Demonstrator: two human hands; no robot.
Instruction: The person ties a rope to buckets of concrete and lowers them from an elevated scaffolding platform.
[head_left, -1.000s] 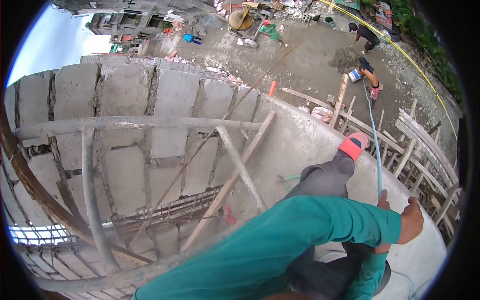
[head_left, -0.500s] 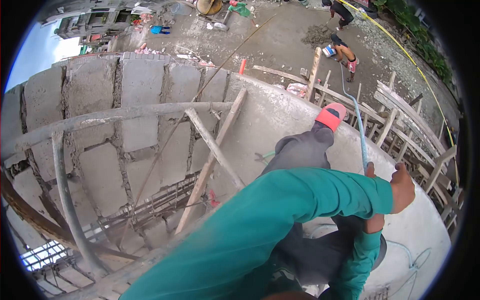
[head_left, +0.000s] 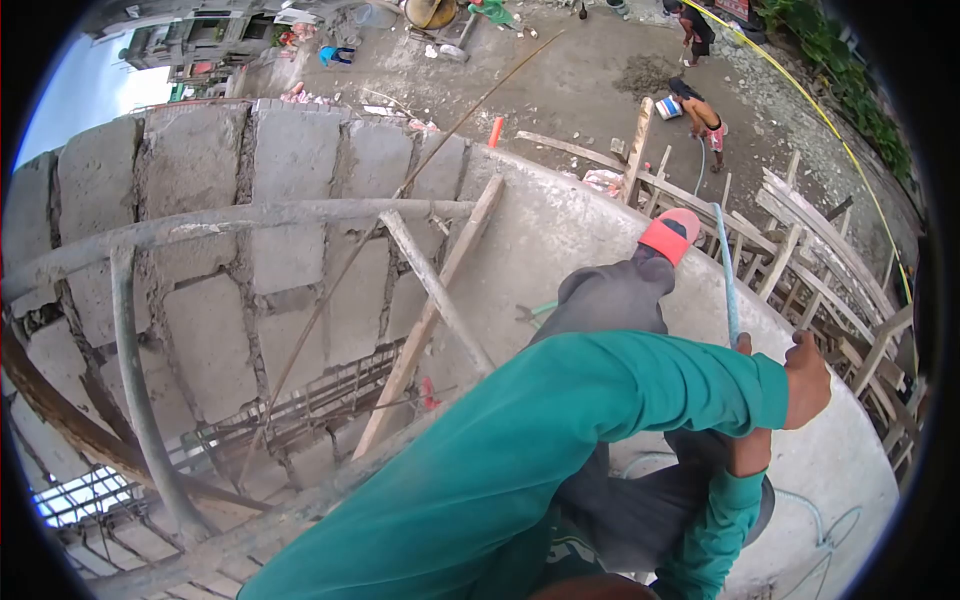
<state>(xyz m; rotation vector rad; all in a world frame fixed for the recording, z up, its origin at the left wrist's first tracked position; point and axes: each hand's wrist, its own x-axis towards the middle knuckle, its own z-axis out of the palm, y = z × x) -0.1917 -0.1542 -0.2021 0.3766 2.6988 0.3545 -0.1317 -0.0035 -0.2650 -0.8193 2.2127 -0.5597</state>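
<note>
A light-blue rope (head_left: pixel 727 275) runs from my hands over the edge of the concrete slab (head_left: pixel 800 450). My right hand (head_left: pixel 743 344) is closed around it, mostly hidden behind my left sleeve. My left hand (head_left: pixel 807 385) sits just to the right with its fingers curled. What it holds, if anything, is hidden. A slack length of rope (head_left: pixel 830 527) lies looped on the slab behind my hands. My leg ends in a red slipper (head_left: pixel 670 236) at the slab's edge.
Wooden scaffolding (head_left: pixel 785 265) stands beyond the slab edge. Timber braces (head_left: pixel 430 310) and a block wall (head_left: pixel 290 160) are on the left. On the ground below, a person (head_left: pixel 703 118) bends by a white-and-blue bucket (head_left: pixel 668 107); other people are farther off. A pair of pliers (head_left: pixel 530 314) lies near my leg.
The view has shifted slightly. The rope beyond the slab edge has changed shape, its lower stretch now curving near the bent person. My hands keep nearly the same place.
</note>
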